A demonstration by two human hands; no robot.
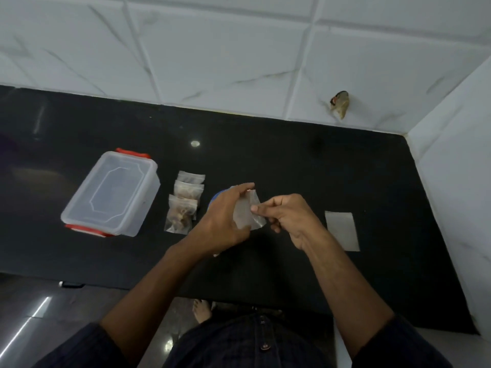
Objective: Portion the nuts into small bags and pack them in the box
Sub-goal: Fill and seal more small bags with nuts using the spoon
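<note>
A small clear plastic bag (pixel 248 213) is held up over the black counter (pixel 292 160); I see no nuts in it. My left hand (pixel 225 219) pinches its left side and top edge. My right hand (pixel 287 216) pinches its right edge between thumb and fingers. Behind my left hand a blue-rimmed container (pixel 216 199) is mostly hidden. Three filled small bags of nuts (pixel 183 205) lie in an overlapping row left of my hands. The clear plastic box (pixel 111 192) with red clips sits closed at the left.
A stack of flat empty bags (pixel 342 230) lies on the counter right of my right hand. White tiled walls (pixel 239 62) close off the back and right side. A dark hole with debris (pixel 340 103) is in the back wall.
</note>
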